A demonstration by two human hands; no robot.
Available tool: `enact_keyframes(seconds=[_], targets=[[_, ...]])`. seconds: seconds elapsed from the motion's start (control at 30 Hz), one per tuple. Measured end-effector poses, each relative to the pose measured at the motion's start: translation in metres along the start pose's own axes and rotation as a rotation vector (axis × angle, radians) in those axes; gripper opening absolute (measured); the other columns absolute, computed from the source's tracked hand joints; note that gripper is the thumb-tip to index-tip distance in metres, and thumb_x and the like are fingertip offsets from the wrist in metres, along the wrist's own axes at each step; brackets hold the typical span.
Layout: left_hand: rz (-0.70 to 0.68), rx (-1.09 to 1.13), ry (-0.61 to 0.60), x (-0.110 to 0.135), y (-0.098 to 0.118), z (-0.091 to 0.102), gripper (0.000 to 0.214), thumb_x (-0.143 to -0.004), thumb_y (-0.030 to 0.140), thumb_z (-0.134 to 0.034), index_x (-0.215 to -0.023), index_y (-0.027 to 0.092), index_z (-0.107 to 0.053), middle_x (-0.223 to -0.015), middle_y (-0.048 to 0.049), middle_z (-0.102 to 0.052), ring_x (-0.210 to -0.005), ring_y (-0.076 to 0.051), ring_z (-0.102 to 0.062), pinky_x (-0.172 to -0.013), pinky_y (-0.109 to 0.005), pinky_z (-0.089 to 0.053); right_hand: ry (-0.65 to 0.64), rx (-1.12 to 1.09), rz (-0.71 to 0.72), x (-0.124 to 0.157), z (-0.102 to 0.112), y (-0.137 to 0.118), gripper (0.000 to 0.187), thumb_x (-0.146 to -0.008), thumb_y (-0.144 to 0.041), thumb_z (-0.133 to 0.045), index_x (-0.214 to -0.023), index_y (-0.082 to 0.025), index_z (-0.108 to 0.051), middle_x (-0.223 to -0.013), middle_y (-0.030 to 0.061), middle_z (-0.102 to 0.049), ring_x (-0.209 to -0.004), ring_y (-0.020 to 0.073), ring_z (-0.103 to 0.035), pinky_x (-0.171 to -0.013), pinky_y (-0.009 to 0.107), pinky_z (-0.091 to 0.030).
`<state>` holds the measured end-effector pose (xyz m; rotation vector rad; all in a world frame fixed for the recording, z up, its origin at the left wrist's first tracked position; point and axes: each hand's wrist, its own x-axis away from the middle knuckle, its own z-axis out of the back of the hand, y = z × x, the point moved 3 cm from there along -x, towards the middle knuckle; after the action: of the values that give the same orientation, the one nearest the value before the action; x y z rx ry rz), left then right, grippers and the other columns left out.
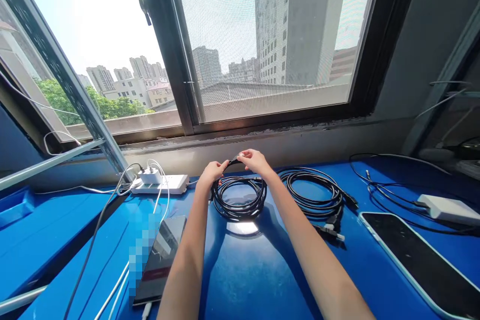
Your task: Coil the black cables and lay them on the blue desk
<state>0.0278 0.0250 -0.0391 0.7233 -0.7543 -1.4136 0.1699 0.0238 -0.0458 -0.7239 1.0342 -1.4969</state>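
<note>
A black cable [240, 216] hangs in a round coil of several loops below my hands, just over the blue table. My left hand [213, 174] pinches the upper left of the coil between thumb and fingers. At the top, my right hand [255, 162] is closed on the same cable, its fingertips at a small dark piece near the left fingertips. I cannot make out whether that piece is a tie or a plug. To the right lies a second coiled black cable [313, 199], its plugs [332, 235] pointing toward the front right.
A phone [423, 265] lies at the right, near a white adapter [452, 209] with black cords. On the left are a white power strip [170, 184] and a dark tablet-like device [167, 255] with a white cord. A metal frame [71, 60] slants before the window.
</note>
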Motion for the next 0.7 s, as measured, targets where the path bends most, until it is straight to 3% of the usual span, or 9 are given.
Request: enact_keyframes(seconds=[0.1,0.2,0.33,0.47,0.53,0.7], targets=[[0.047,-0.167,-0.018,-0.006,-0.009,-0.009,0.033,-0.084,0.030,-0.056,-0.053,0.019,-0.048,-0.041,0.0043,-0.043,-0.039,-0.014,-0.050,-0.053,-0.025,-0.043,-0.056,0.035,-0.060,-0.003,-0.011,0.016,0.020,-0.088,-0.029,-0.059,-0.101,-0.014,-0.061,-0.094,0.0037,-0.065,-0.074,0.0123,-0.062,-0.071,0.031,-0.053],[0.057,-0.300,-0.014,-0.008,-0.011,-0.016,0.027,-0.083,0.028,-0.056,-0.058,0.019,-0.053,-0.047,0.0007,-0.053,-0.058,-0.020,-0.064,-0.062,-0.026,-0.046,-0.093,0.055,-0.084,-0.005,-0.017,0.026,0.028,-0.091,-0.034,-0.055,-0.112,-0.016,-0.058,-0.108,0.0066,-0.062,-0.090,0.0163,-0.062,-0.077,0.036,-0.054],[0.055,-0.428,0.046,-0.006,-0.009,-0.022,0.011,-0.080,0.025,-0.059,-0.073,0.016,-0.062,-0.084,-0.0126,-0.070,-0.101,-0.028,-0.065,-0.079,-0.029,-0.047,-0.104,0.085,-0.080,-0.008,-0.026,0.035,0.032,-0.091,-0.035,-0.055,-0.116,-0.017,-0.057,-0.115,0.0082,-0.059,-0.097,0.0185,-0.060,-0.082,0.039,-0.052],[0.043,-0.474,0.114,0.001,-0.002,-0.021,0.022,-0.080,0.024,-0.060,-0.095,0.009,-0.064,-0.119,-0.0250,-0.061,-0.119,-0.035,-0.054,-0.089,-0.035,-0.044,-0.102,0.126,-0.047,-0.009,-0.031,0.038,0.031,-0.091,-0.034,-0.054,-0.117,-0.018,-0.057,-0.120,0.0086,-0.057,-0.101,0.0195,-0.059,-0.086,0.041,-0.051],[0.009,-0.464,0.131,0.006,0.006,-0.021,0.026,-0.082,0.024,-0.057,-0.103,0.010,-0.062,-0.123,-0.0228,-0.059,-0.119,-0.033,-0.054,-0.090,-0.034,-0.043,-0.097,0.141,-0.034,-0.008,-0.030,0.038,0.031,-0.091,-0.034,-0.054,-0.117,-0.018,-0.057,-0.120,0.0087,-0.057,-0.101,0.0194,-0.059,-0.086,0.041,-0.051],[-0.136,-0.382,0.126,0.018,0.030,-0.035,0.021,-0.088,0.027,-0.048,-0.101,0.018,-0.061,-0.104,-0.0093,-0.068,-0.102,-0.023,-0.063,-0.083,-0.028,-0.046,-0.064,0.176,-0.032,-0.004,-0.013,0.027,0.028,-0.091,-0.034,-0.054,-0.115,-0.020,-0.058,-0.120,0.0081,-0.058,-0.101,0.0188,-0.059,-0.086,0.039,-0.051]])
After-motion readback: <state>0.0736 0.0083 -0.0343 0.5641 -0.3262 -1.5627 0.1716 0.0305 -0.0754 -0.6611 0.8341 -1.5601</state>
